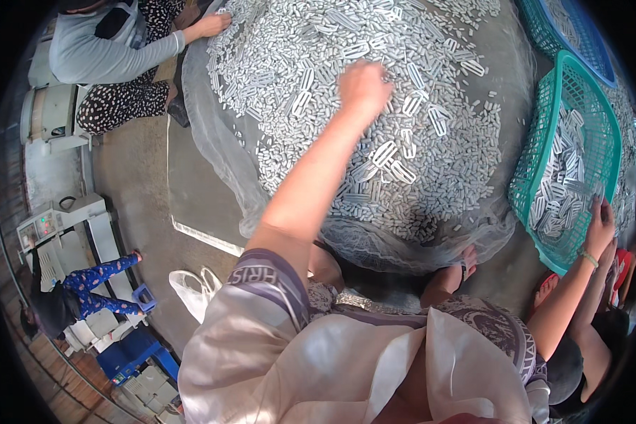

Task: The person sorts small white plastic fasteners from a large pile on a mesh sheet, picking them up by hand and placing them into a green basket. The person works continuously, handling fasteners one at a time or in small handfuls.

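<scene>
My left hand point(364, 89), blurred by motion, is over a wide heap of small silvery pieces point(452, 173). Its fingers curl downward, and whether anything is in them is hidden. Longer slotted, loop-shaped silvery pieces point(401, 171) lie scattered on the heap around it. At the right, my right hand point(598, 225) reaches over the near right side of a green plastic basket point(528, 159), its fingers drawn together. Whatever they hold is too blurred to name. Inside the basket lie many slotted pieces point(560, 180) of the same look.
Sheer netting point(222, 166) lies under the heap. Across it at the upper left, another person's hand point(215, 23) touches the pieces. A blue basket point(601, 46) stands beyond the green one. Machines point(60, 219) and another person line the left; a white bag point(194, 290) lies nearby.
</scene>
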A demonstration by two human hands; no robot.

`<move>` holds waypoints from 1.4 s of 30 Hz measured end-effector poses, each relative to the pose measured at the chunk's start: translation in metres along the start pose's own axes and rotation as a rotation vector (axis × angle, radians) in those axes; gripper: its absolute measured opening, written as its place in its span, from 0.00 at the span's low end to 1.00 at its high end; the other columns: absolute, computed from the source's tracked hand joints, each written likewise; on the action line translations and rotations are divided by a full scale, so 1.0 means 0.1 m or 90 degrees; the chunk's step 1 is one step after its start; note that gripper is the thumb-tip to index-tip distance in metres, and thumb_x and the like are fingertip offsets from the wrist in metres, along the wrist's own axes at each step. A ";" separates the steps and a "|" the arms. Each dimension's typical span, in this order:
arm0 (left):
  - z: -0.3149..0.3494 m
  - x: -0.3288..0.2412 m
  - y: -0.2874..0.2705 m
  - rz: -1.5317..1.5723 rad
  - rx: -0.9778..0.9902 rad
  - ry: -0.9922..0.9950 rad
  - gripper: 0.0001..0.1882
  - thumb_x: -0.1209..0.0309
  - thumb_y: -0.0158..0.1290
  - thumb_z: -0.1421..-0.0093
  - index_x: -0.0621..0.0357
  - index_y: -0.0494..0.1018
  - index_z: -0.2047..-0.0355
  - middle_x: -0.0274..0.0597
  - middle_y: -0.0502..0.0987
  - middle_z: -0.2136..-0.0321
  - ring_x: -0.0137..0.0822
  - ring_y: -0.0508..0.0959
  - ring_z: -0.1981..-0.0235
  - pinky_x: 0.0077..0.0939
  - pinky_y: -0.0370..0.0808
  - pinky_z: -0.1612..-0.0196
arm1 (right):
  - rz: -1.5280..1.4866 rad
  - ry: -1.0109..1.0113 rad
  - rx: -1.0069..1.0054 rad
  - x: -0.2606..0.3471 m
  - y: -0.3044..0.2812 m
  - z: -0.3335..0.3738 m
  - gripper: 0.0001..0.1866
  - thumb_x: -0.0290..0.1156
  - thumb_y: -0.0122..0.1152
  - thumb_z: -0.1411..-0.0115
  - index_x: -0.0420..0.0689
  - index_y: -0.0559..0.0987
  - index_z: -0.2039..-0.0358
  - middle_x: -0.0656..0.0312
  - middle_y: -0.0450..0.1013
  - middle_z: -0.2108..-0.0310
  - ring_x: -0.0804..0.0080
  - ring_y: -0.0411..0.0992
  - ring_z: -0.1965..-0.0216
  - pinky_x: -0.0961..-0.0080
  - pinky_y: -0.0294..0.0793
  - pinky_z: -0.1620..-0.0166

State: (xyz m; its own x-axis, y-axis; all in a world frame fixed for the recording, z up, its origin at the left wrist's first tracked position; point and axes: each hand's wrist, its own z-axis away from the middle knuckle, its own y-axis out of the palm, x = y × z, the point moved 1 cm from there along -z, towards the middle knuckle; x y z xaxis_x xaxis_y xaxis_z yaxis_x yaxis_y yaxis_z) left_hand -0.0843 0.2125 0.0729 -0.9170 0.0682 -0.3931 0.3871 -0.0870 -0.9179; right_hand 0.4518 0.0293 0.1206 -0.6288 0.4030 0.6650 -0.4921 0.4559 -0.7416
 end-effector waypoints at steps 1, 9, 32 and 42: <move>0.04 0.06 -0.13 -0.092 0.030 -0.027 0.17 0.61 0.62 0.56 0.53 0.77 0.66 0.45 0.74 0.63 0.45 0.71 0.56 0.37 0.68 0.53 | 0.019 -0.013 -0.032 0.05 -0.03 0.02 0.18 0.34 0.56 0.42 0.32 0.74 0.57 0.54 0.74 0.63 0.74 0.72 0.62 0.80 0.69 0.58; 0.04 0.64 -0.10 0.056 -0.009 0.136 0.10 0.64 0.55 0.49 0.58 0.76 0.72 0.45 0.75 0.68 0.46 0.74 0.64 0.35 0.72 0.61 | -0.266 0.004 0.254 1.48 0.44 0.76 0.14 0.31 0.46 0.38 0.37 0.69 0.54 0.62 0.71 0.75 0.82 0.63 0.81 0.86 0.62 0.76; 1.09 -0.66 0.54 0.307 0.424 0.230 0.12 0.63 0.50 0.43 0.62 0.71 0.72 0.41 0.73 0.85 0.33 0.73 0.85 0.26 0.70 0.76 | -0.181 0.337 0.759 0.93 1.50 2.09 0.06 0.28 0.51 0.43 0.39 0.72 0.67 0.62 0.74 0.78 0.80 0.68 0.87 0.85 0.67 0.81; 2.11 -0.65 1.18 0.545 0.840 -0.365 0.13 0.65 0.45 0.39 0.65 0.69 0.70 0.40 0.72 0.87 0.25 0.67 0.90 0.20 0.61 0.89 | 0.131 0.022 0.757 0.60 1.75 2.46 0.11 0.33 0.52 0.45 0.39 0.72 0.66 0.48 0.73 0.71 0.49 0.71 0.66 0.59 0.69 0.61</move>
State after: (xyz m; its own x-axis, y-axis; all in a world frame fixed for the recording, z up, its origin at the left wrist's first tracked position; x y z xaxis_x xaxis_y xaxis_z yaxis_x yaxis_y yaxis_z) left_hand 0.0003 -0.0114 0.0013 -0.5283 -0.7588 -0.3808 0.6924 -0.6447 0.3240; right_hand 0.1798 -0.0615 0.0087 -0.7529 0.4121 0.5132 -0.6428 -0.6277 -0.4391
